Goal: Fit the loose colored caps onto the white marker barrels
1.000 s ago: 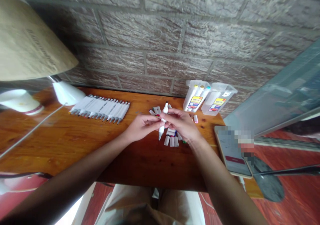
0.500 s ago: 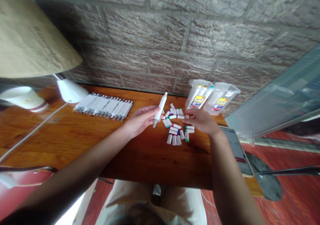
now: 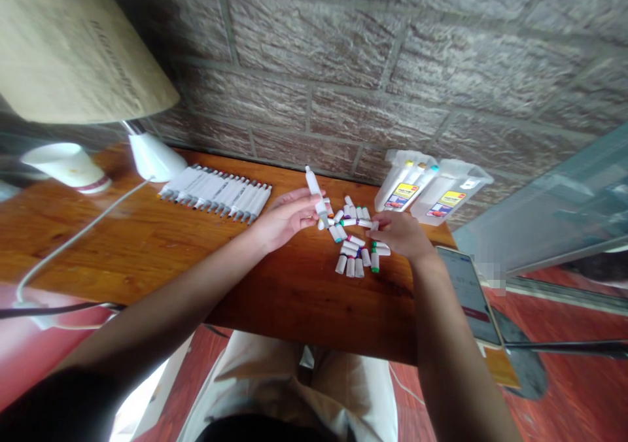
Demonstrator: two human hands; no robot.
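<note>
My left hand (image 3: 289, 218) grips an uncapped white marker (image 3: 315, 189) between thumb and fingers, tilted above the table. My right hand (image 3: 400, 234) is at the right side of a pile of loose marker caps, its thumb and fingertips closed on a white marker cap (image 3: 374, 226). White caps with coloured ends lie scattered between the hands, among them a green-ended cap (image 3: 375, 261) and a pink-ended cap (image 3: 356, 240). To the left, a row of uncapped markers (image 3: 216, 192) lies side by side.
Two clear plastic marker cases stand by the brick wall: the left case (image 3: 398, 190) holds several markers, with an open case (image 3: 444, 197) beside it. A phone (image 3: 471, 295) lies at the table's right edge. A lamp (image 3: 152, 156), its cord and a paper cup (image 3: 69, 166) occupy the left.
My hands have parted: the right let go of the marker and moved right to the caps, where its fingers have closed. My left hand keeps the marker, now tilted the other way.
</note>
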